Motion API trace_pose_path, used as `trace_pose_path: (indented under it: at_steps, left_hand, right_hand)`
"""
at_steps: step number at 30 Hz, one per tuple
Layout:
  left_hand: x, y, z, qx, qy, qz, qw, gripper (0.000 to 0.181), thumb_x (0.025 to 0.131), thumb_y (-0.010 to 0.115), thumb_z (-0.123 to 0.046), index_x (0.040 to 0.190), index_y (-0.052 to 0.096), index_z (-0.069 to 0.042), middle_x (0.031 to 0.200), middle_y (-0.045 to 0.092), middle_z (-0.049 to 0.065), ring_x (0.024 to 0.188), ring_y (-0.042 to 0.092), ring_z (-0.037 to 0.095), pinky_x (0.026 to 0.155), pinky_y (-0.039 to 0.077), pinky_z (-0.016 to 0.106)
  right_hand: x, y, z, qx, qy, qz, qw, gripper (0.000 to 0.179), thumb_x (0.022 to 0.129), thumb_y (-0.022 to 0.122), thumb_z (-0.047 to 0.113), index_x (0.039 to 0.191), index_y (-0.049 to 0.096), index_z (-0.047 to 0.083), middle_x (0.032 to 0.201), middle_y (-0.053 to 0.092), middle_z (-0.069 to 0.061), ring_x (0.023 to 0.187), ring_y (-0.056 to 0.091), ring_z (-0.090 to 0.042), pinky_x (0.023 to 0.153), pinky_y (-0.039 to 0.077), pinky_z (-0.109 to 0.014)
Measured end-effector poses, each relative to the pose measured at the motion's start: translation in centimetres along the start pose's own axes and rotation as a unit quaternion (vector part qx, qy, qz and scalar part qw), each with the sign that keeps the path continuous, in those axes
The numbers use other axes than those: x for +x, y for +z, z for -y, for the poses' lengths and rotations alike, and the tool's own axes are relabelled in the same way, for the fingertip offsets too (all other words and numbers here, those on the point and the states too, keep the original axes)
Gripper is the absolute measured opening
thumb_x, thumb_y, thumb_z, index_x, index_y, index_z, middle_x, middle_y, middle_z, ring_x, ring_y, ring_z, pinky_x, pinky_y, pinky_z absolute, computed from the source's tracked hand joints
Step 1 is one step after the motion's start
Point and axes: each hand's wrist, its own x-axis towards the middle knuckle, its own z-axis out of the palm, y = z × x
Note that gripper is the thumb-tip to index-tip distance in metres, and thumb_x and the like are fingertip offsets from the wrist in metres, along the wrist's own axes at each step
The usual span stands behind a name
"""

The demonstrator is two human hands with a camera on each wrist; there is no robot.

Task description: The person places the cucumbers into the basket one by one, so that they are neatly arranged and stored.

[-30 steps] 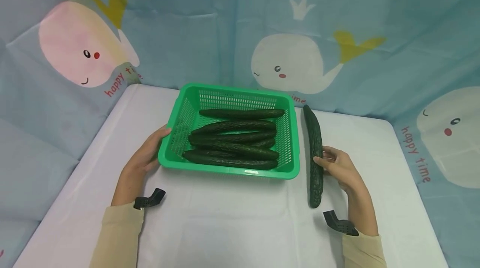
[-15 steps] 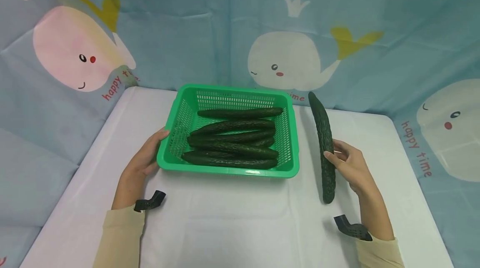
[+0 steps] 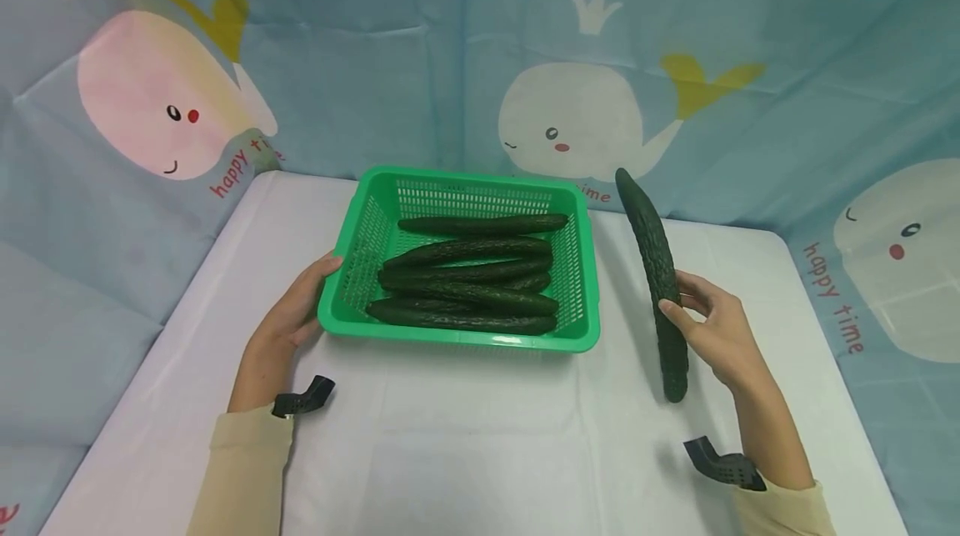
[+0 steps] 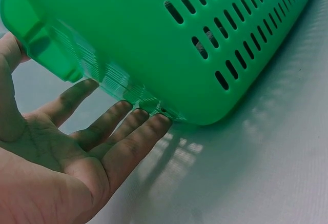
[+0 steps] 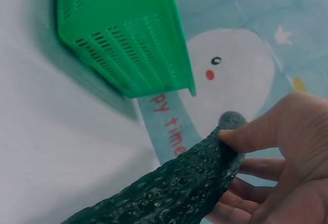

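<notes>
A long dark green cucumber point(image 3: 654, 265) is pinched between the thumb and fingers of my right hand point(image 3: 716, 328), around its middle. It is raised off the table, with its far end tilted up against the backdrop in the head view. In the right wrist view the bumpy cucumber point(image 5: 169, 188) runs to the lower left. My left hand point(image 3: 300, 298) steadies the green slotted basket point(image 3: 450, 338) at its left end. The left wrist view shows its nearly straight fingers point(image 4: 136, 144) touching the outer wall, thumb up at the rim. Several cucumbers point(image 3: 480, 249) lie crosswise inside the basket.
A white cloth point(image 3: 480, 453) covers the table. Behind and to both sides hangs a blue curtain point(image 3: 390, 86) with printed whales, close beyond the table's back edge. A black wrist mount point(image 3: 723, 463) sits on the right wrist, and another mount point(image 3: 303, 397) on the left.
My right hand has lifted the cucumber and carried it to the right, away from the basket, its far end tipping upward. The left hand and the basket have stayed in place.
</notes>
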Motion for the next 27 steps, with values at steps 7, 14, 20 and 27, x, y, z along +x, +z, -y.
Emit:
trace_pose_path:
  at_steps: [7, 14, 20, 27]
  left_hand:
    - [-0.1, 0.1, -0.2, 0.004, -0.009, -0.007, 0.9999, 0.077, 0.111, 0.043, -0.050, 0.170, 0.017, -0.008, 0.139, 0.058, -0.008, 0.116, 0.069, -0.001, 0.098, 0.061, 0.019]
    - [-0.2, 0.2, -0.3, 0.004, -0.006, -0.003, 1.0000, 0.076, 0.112, 0.042, -0.050, 0.170, 0.017, -0.008, 0.144, 0.056, -0.001, 0.116, 0.069, -0.001, 0.097, 0.061, 0.020]
    - [0.0, 0.3, -0.2, 0.008, -0.012, -0.001, 0.9999, 0.077, 0.112, 0.041, -0.051, 0.171, 0.016, -0.009, 0.157, 0.046, 0.017, 0.117, 0.068, -0.002, 0.098, 0.060, 0.019]
    - [0.0, 0.2, -0.1, -0.003, -0.013, -0.004, 0.9999, 0.076, 0.111, 0.044, -0.050, 0.170, 0.018, -0.010, 0.135, 0.061, -0.012, 0.116, 0.069, 0.000, 0.098, 0.061, 0.020]
  right_hand:
    - [0.0, -0.7, 0.8, -0.020, -0.035, -0.003, 0.9992, 0.066, 0.107, 0.065, 0.031, 0.161, 0.041, 0.003, 0.156, 0.052, -0.029, 0.142, 0.050, -0.054, 0.106, 0.049, -0.074]
    - [0.4, -0.6, 2.2, -0.024, -0.057, -0.006, 0.9981, 0.061, 0.107, 0.066, 0.030, 0.160, 0.046, 0.008, 0.152, 0.058, -0.025, 0.141, 0.053, -0.052, 0.103, 0.053, -0.071]
    - [0.3, -0.3, 3.8, -0.025, -0.077, -0.009, 0.9967, 0.060, 0.105, 0.069, 0.024, 0.159, 0.047, 0.008, 0.148, 0.061, -0.023, 0.134, 0.060, -0.044, 0.100, 0.058, -0.064]
    - [0.3, -0.1, 6.4, -0.019, -0.110, 0.007, 0.9937, 0.058, 0.104, 0.070, 0.019, 0.158, 0.049, 0.008, 0.148, 0.062, -0.021, 0.131, 0.063, -0.036, 0.095, 0.064, -0.045]
